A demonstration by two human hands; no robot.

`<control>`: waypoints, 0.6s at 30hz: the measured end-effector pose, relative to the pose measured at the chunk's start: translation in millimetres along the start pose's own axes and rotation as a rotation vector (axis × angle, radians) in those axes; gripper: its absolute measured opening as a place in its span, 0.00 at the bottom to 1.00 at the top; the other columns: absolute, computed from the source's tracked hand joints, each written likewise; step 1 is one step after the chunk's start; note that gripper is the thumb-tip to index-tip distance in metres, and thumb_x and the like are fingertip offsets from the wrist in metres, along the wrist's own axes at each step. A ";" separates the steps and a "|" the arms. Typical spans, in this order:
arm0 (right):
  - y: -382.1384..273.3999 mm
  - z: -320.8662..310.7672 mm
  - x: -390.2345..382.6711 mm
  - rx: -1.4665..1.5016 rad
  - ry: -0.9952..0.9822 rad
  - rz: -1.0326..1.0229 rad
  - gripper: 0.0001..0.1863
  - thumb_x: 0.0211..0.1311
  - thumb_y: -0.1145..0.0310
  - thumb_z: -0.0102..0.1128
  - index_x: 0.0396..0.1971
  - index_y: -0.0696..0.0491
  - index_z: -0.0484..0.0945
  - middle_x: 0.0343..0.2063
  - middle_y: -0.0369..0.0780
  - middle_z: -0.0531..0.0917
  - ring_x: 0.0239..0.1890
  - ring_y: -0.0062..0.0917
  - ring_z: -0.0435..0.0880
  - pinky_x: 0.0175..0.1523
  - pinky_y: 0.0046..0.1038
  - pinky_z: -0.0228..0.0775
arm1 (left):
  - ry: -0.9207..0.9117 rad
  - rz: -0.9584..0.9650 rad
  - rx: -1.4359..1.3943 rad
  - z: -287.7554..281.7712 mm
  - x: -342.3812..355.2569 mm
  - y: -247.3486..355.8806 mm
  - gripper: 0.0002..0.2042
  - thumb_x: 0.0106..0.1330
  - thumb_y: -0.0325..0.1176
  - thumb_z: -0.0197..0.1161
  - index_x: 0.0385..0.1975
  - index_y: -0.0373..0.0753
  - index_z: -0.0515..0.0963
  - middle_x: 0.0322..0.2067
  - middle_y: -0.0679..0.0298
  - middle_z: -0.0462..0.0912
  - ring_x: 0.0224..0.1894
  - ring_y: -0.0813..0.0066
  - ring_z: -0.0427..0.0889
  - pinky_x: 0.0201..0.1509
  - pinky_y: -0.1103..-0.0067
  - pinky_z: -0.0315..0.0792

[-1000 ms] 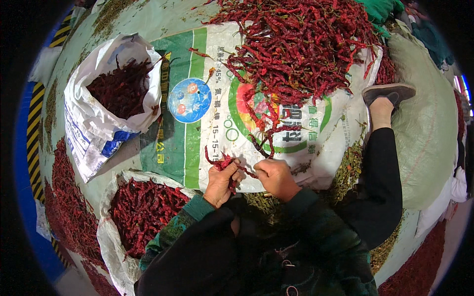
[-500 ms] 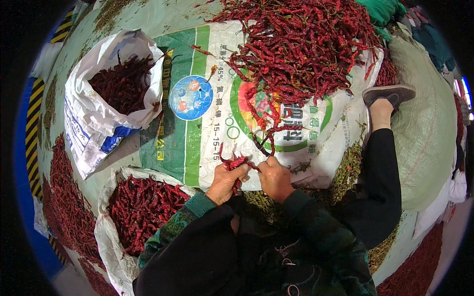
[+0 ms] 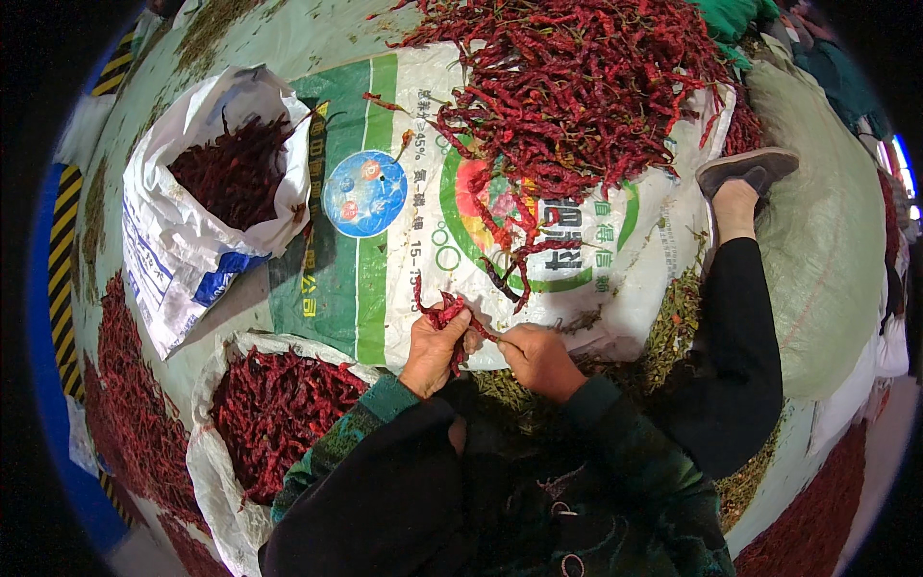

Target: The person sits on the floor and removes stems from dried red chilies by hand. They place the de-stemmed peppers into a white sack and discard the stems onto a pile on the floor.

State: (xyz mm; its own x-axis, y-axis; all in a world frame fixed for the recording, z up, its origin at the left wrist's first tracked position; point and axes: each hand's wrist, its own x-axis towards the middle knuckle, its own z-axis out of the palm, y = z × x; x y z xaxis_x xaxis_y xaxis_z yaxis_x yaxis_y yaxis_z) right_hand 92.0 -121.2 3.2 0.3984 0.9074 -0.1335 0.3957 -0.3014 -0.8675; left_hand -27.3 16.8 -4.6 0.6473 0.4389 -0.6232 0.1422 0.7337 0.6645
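My left hand is closed around a small bunch of dried red chillies, whose tips stick out above and below the fingers. Close beside it, my right hand pinches the end of one chilli that reaches across from the bunch. Both hands are over the near edge of a flattened white and green woven sack. A few loose chillies, one of them blackish, lie on the sack just beyond my right hand. Farther off, a big heap of dried red chillies covers the sack's far part.
A white bag of dark chillies stands at left, with an open whitish sack of red chillies nearer. Stems and leafy scraps lie by my outstretched leg. A stuffed pale green sack stands at right.
My right hand has left the loose chillies on the sack, and now pinches a chilli at the left-hand bunch. The blackish chilli lies free on the sack.
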 end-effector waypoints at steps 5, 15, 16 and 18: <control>-0.7 7.9 -4.4 -0.188 0.098 -0.011 0.08 0.52 0.70 0.54 0.18 0.57 0.69 0.19 0.47 0.73 0.25 0.47 0.73 0.27 0.45 0.62 | -0.048 0.043 0.095 5.1 -5.2 0.3 0.04 0.63 0.28 0.57 0.29 0.35 0.73 0.20 0.65 0.76 0.20 0.81 0.72 0.23 0.84 0.66; 14.2 20.2 4.1 0.103 0.226 0.147 0.09 0.49 0.72 0.52 0.15 0.60 0.70 0.17 0.52 0.71 0.24 0.50 0.71 0.29 0.47 0.59 | -0.313 0.111 0.302 16.3 -23.0 4.9 0.02 0.62 0.23 0.56 0.28 0.33 0.73 0.19 0.65 0.75 0.19 0.83 0.71 0.23 0.84 0.66; 19.6 15.2 5.1 0.049 0.243 0.199 0.10 0.50 0.71 0.51 0.16 0.61 0.70 0.18 0.52 0.72 0.25 0.50 0.72 0.29 0.47 0.59 | -0.352 0.123 0.315 17.8 -25.4 7.2 0.02 0.62 0.22 0.56 0.28 0.34 0.72 0.20 0.65 0.76 0.19 0.83 0.72 0.23 0.84 0.66; 28.5 -5.3 12.4 -0.057 0.271 0.297 0.12 0.52 0.69 0.49 0.16 0.62 0.71 0.19 0.54 0.73 0.25 0.50 0.72 0.30 0.47 0.60 | -0.283 0.069 0.236 20.0 -25.5 19.7 0.02 0.62 0.24 0.56 0.28 0.35 0.72 0.20 0.65 0.75 0.19 0.83 0.72 0.22 0.84 0.65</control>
State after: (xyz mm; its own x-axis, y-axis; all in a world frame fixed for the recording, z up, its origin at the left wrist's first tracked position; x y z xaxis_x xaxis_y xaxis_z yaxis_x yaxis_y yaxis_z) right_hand 112.6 -120.2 -20.6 0.7030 0.6708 -0.2363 0.2726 -0.5610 -0.7816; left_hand -26.1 9.7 32.7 0.8383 0.2983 -0.4564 0.2378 0.5532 0.7984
